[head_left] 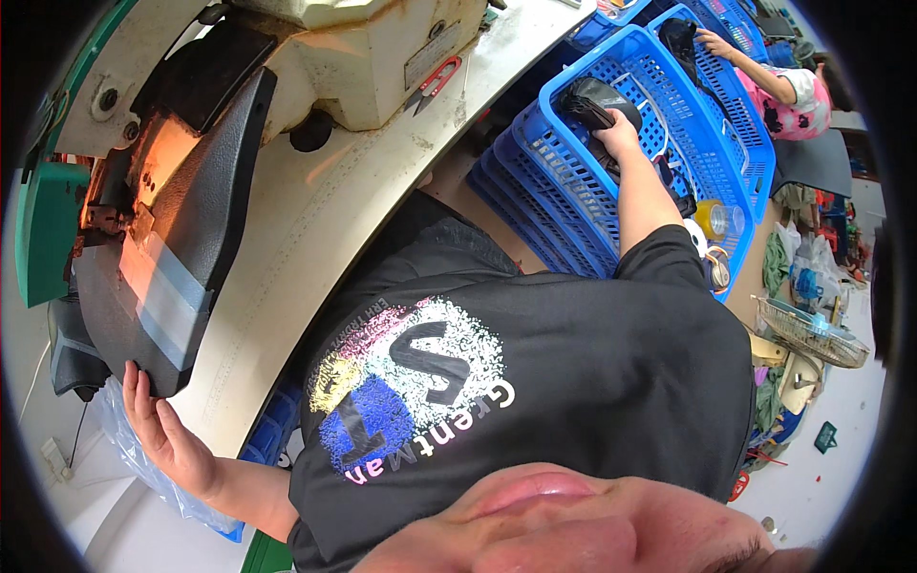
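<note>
A black, leather-like panel with pale grey stripes lies on the sewing machine's work surface at the left, under an orange glow of light. My left hand is at the panel's near end, fingers stretched out and touching its edge. On the other side, my right arm reaches into a blue plastic basket. There my right hand is closed on a black piece; part of the fingers is hidden. Red-handled thread snips rest on the white table, beside the machine body.
Several blue baskets are stacked beside the table. A yellow spool-like item sits in the top basket's near end. Beyond, another person's hand holds black material over a neighbouring basket. A wire basket and plastic bags stand farther right.
</note>
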Tool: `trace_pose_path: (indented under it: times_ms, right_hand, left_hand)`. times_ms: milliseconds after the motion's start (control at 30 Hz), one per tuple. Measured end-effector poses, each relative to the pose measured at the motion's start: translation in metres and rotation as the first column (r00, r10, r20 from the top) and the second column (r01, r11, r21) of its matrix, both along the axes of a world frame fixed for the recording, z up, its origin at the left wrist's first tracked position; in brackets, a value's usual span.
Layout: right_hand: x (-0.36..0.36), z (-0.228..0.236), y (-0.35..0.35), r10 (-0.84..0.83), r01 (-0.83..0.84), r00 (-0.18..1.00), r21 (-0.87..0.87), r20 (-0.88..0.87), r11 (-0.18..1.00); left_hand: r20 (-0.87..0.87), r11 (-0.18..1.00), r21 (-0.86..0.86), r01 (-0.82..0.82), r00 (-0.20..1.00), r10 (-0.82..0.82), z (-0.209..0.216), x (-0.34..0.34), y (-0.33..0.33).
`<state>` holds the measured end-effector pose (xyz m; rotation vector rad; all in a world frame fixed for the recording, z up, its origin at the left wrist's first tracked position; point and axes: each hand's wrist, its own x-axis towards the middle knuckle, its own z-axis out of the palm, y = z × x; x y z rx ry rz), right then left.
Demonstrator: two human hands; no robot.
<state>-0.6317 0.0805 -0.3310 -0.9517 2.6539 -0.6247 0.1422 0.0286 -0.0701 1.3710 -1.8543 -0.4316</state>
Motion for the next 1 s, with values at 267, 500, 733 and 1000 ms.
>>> trace_pose_path:
  times_ms: [267,500,733,1000]
  right_hand:
    - [-0.006,0.007,0.027,-0.009,0.018,0.994,-0.083,0.106,0.996]
    - [0.026,0.021,-0.015,0.063,-0.065,0.998,0.116,0.020,0.991]
    - [-0.070,-0.043,0.040,0.040,-0.042,0.996,-0.024,-0.080,0.999]
    - [-0.006,0.027,0.012,0.000,0.106,0.949,0.320,-0.315,0.941]
  left_hand:
    - [-0.271,0.999,0.026,0.045,0.962,-0.036,0.014,0.047,0.004]
    - [-0.753,0.950,0.080,-0.301,0.607,0.255,0.003,0.150,-0.035]
    - [-0.103,0.781,0.136,-0.609,0.776,0.623,-0.068,0.153,-0.137]
    - [0.283,0.769,-0.062,-0.636,0.728,0.625,-0.074,0.106,-0.142]
